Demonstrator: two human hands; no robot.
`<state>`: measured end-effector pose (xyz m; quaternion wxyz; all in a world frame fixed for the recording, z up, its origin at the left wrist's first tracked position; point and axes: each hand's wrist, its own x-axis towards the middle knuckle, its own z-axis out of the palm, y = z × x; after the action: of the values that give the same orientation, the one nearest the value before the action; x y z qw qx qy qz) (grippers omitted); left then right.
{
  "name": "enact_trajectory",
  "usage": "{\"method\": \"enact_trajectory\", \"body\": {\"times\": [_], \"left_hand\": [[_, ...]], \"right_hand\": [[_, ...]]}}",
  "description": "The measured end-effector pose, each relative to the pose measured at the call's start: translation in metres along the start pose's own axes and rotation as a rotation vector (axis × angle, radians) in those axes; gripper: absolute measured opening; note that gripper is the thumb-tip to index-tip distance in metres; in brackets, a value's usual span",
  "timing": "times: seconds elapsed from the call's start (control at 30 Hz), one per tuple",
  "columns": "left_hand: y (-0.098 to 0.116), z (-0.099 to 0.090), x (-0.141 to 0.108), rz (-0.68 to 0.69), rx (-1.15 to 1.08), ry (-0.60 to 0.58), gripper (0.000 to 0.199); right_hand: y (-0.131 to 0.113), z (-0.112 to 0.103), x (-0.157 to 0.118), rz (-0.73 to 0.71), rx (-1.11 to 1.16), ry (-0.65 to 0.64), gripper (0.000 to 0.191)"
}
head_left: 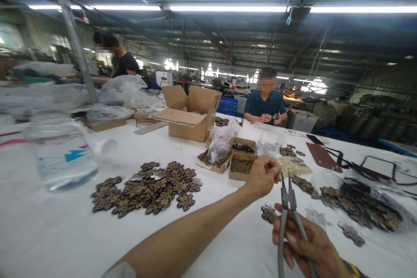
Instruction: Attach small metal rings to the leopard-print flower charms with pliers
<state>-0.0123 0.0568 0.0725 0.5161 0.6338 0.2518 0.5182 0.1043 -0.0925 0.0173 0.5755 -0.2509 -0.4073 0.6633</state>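
Observation:
My left hand (263, 177) is closed in a pinch just left of the plier tips; whatever its fingertips hold is too small to make out. In my right hand (309, 243) are grey-handled pliers (288, 197), their thin jaws pointing up and slightly apart. A leopard-print flower-shaped piece (269, 213) lies on the white table beside my right fingers. Left of my forearm a pile of similar pieces (153, 186) is spread out. Behind my left hand are small boxes of metal bits (240, 167) and a bag of pale beads (295, 166).
A large jar of clear liquid (61, 152) stands at the left. An open cardboard box (189, 128) sits further back. More patterned pieces (368, 208) and a brown panel (323, 156) lie at the right. A person (265, 102) works across the table; another person (124, 63) is at the back left.

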Motion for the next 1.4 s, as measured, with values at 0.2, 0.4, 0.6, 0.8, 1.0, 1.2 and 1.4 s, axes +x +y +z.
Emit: {"method": "enact_trajectory", "body": {"times": [0.2,0.4,0.6,0.8,1.0,1.2,1.4], "left_hand": [[-0.002,0.000,0.000,0.000,-0.002,0.004,0.005],[0.003,-0.001,-0.001,0.024,0.031,-0.007,0.006],[0.008,0.001,-0.005,0.072,0.046,-0.065,0.006],[0.009,0.000,-0.007,0.118,0.054,-0.109,0.006],[0.009,-0.001,-0.008,0.155,0.063,-0.138,0.006],[0.011,-0.002,-0.009,0.170,0.075,-0.145,0.007],[0.012,-0.003,-0.009,0.182,0.097,-0.136,0.007]], "right_hand": [[-0.003,-0.006,0.000,0.096,0.114,0.004,0.098],[-0.007,-0.001,-0.001,0.175,0.116,-0.066,0.096],[-0.009,-0.001,-0.002,0.180,0.113,-0.067,0.091],[-0.013,-0.005,-0.002,0.194,0.153,-0.095,0.087],[-0.017,-0.006,-0.002,0.215,0.129,-0.101,0.088],[-0.017,-0.008,-0.002,0.204,0.129,-0.127,0.081],[-0.015,-0.009,-0.002,0.158,0.116,-0.126,0.068]]}}
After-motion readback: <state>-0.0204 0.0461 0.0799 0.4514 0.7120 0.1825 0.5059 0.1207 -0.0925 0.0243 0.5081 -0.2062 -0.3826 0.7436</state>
